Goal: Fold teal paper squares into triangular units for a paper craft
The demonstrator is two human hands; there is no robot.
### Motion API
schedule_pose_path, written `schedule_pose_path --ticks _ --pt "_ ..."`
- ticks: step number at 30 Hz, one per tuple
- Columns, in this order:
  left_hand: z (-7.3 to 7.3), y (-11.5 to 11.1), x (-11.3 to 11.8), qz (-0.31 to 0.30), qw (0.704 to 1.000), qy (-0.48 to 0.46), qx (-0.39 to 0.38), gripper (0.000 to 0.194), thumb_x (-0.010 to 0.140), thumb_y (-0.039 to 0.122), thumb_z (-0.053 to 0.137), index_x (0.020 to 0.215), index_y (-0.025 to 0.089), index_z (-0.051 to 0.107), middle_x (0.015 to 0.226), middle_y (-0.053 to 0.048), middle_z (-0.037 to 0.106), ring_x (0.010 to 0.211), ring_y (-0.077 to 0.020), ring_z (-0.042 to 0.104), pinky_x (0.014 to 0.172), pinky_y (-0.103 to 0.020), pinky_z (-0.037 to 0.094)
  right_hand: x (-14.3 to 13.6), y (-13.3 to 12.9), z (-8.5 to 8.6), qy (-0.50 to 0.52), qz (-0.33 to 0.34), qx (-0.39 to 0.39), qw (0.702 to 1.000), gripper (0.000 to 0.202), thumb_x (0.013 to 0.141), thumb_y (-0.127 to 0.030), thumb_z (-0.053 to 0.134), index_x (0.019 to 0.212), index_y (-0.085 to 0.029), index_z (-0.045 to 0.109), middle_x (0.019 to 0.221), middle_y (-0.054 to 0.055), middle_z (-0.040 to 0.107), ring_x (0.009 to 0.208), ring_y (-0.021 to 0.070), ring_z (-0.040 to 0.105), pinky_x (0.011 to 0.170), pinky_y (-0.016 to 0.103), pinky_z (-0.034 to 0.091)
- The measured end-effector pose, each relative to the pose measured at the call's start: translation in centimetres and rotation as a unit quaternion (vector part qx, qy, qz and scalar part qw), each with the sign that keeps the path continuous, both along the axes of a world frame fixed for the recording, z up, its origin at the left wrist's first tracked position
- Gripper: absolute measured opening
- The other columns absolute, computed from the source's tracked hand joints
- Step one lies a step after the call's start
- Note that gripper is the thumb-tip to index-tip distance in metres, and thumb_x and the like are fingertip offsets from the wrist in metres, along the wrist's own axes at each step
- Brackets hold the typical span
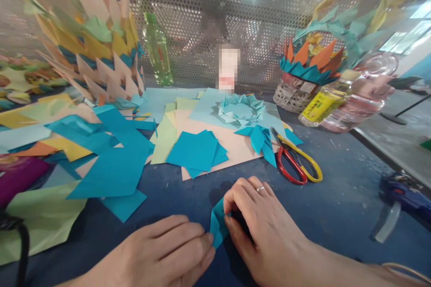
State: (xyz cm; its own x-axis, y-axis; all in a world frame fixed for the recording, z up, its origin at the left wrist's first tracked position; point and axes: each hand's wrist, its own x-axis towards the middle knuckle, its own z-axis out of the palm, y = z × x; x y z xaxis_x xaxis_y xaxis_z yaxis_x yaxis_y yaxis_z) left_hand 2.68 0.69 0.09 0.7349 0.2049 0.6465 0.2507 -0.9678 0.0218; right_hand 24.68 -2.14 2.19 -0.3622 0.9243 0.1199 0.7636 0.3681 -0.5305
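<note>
Between my hands is a small folded piece of teal paper (218, 222), low over the dark blue table. My left hand (161, 249) holds its lower left edge, with the fingers pressed together. My right hand (257, 224), wearing a ring, pinches its upper right side between thumb and fingers. Just beyond lies a stack of teal paper squares (195, 150) on a pale pink sheet (183, 121). Several folded teal pieces (259, 139) rest to its right, beside scissors (296, 157) with one red and one yellow handle. Behind them is a light blue folded-paper ring (240, 110).
Loose teal sheets (116, 166) and coloured scraps spread over the left, near a purple object (22, 177). A tall folded-paper piece (101, 49) and a green bottle (158, 49) stand behind. At right are a yellow-labelled bottle (325, 101), a paper basket (303, 76) and a glue gun (407, 197).
</note>
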Motion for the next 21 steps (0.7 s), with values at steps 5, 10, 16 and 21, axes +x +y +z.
schedule_pose_path --ticks 5,10,16,21 --pt "0.2 -0.1 0.4 0.010 1.000 -0.024 0.005 0.028 0.101 0.011 0.044 0.094 0.021 0.069 0.081 0.006 0.075 0.078 -0.0096 0.069 0.108 -0.019 0.042 0.2 0.0 0.0 0.002 -0.002 -0.006 1.000 0.013 0.089 -0.009 0.051 0.089 -0.022 0.046 0.093 0.002 0.056 0.086 0.0240 0.047 0.075 0.040 0.033" --pt "1.0 0.2 0.4 -0.029 0.999 -0.009 -0.024 0.029 0.101 0.011 0.043 0.089 0.018 0.069 0.079 0.005 0.073 0.072 -0.0087 0.066 0.093 -0.015 0.049 0.3 0.0 0.0 0.007 -0.004 -0.009 1.000 0.014 0.088 -0.009 0.051 0.090 -0.022 0.047 0.094 0.002 0.057 0.087 0.0236 0.047 0.075 0.039 0.033" --pt "1.2 0.3 0.2 -0.043 0.997 -0.008 -0.061 0.025 0.100 0.012 0.044 0.093 0.018 0.067 0.073 0.004 0.072 0.064 -0.0103 0.063 0.076 -0.017 0.054 0.3 0.1 0.1 0.015 -0.010 -0.017 1.000 0.016 0.086 -0.008 0.054 0.090 -0.022 0.048 0.095 0.002 0.059 0.088 0.0236 0.049 0.078 0.040 0.034" --pt "-0.2 -0.1 0.0 -0.031 0.998 -0.039 -0.040 0.030 0.104 0.022 0.037 0.100 0.023 0.066 0.071 0.001 0.070 0.067 -0.0134 0.067 0.079 -0.021 0.057 0.5 0.4 0.0 0.056 -0.020 -0.012 0.998 0.021 0.082 -0.006 0.058 0.092 -0.022 0.049 0.089 0.000 0.058 0.084 0.0208 0.051 0.080 0.039 0.038"
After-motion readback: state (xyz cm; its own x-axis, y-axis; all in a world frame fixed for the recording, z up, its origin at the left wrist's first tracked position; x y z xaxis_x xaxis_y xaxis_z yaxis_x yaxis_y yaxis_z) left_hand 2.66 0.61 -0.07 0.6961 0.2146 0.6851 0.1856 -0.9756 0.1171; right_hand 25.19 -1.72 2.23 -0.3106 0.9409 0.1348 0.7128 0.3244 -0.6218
